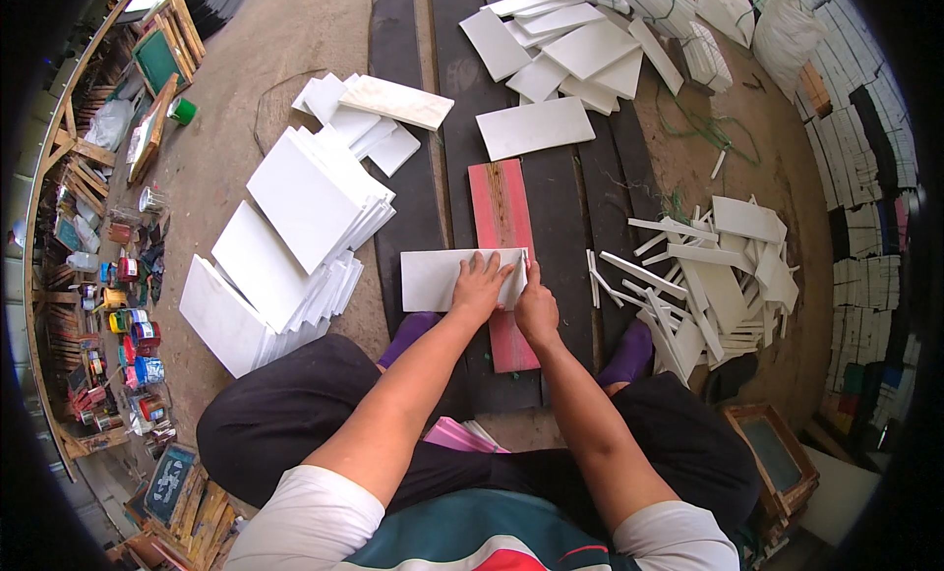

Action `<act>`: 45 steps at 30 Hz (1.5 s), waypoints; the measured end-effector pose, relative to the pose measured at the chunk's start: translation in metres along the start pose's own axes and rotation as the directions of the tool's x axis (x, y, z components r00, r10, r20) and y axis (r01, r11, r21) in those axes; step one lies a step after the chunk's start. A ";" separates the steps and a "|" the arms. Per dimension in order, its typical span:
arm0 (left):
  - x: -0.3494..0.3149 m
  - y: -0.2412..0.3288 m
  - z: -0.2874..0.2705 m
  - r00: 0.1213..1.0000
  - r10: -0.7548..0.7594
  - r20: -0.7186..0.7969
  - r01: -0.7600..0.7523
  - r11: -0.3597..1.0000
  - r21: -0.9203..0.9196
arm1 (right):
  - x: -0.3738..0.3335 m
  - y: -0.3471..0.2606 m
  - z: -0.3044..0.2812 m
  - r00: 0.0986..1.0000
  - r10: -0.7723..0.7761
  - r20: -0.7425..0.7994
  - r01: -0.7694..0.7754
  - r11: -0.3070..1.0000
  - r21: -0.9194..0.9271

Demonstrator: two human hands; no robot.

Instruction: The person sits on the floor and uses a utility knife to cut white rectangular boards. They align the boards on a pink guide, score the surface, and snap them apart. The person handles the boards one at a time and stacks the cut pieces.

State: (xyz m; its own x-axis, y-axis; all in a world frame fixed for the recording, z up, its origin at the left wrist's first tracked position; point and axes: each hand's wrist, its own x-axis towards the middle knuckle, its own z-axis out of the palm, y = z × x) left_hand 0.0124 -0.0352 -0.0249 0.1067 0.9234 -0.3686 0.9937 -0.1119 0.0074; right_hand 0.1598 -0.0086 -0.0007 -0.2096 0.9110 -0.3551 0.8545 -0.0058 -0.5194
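A white rectangular board [428, 281] lies crosswise over a long pinkish-red board [513, 347] that has a worn brown strip down its middle. Pressed on the white board near its right end, my left hand [478, 288] is flat with its fingers spread. At that right end my right hand [536, 310] is closed. A thin piece shows by its fingertips along the board's edge, too small to name; the fingers hide the rest. Just beyond the red board lies another white board [536, 128].
Fanned stacks of white boards [305, 202] stand left, with a loose pile [570, 50] at the far side. White strips and offcuts [713, 286] heap up on the right. Dark planks [408, 197] lie beneath the work. Paint cans [146, 335] and wooden frames line the left.
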 end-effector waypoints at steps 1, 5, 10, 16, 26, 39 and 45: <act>0.000 0.001 -0.001 1.000 -0.005 0.011 0.004 1.000 0.005 | 0.000 -0.001 0.000 1.000 -0.017 -0.012 0.017 1.000 0.004; 0.001 0.000 0.000 1.000 -0.014 0.027 0.014 0.999 -0.028 | 0.007 -0.004 0.005 0.999 0.015 0.041 -0.014 0.999 -0.032; 0.001 0.001 -0.006 0.998 -0.011 0.067 0.014 0.999 -0.047 | 0.016 -0.004 0.006 0.997 0.012 0.071 -0.007 0.996 -0.083; 0.001 0.002 -0.002 0.998 -0.023 0.060 0.024 1.000 -0.015 | 0.017 -0.016 -0.007 0.995 -0.007 0.099 0.015 0.996 -0.086; 0.006 0.001 -0.001 0.995 -0.040 0.092 0.040 0.999 0.000 | -0.003 -0.024 -0.021 0.976 0.077 0.202 -0.056 0.992 -0.109; 0.003 0.004 -0.007 0.993 -0.048 0.111 0.054 0.997 -0.055 | -0.079 0.002 -0.002 0.956 0.182 0.232 -0.148 0.977 -0.155; 0.004 0.004 -0.006 0.990 -0.058 0.129 0.061 0.998 -0.024 | -0.094 0.013 0.007 0.964 0.167 0.207 -0.140 0.980 -0.139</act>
State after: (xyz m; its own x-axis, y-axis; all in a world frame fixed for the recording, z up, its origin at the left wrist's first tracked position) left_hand 0.0172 -0.0297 -0.0204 0.0439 0.8734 -0.4851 0.9989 -0.0463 0.0071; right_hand 0.1870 -0.0969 0.0200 -0.1580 0.7920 -0.5897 0.9332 -0.0755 -0.3514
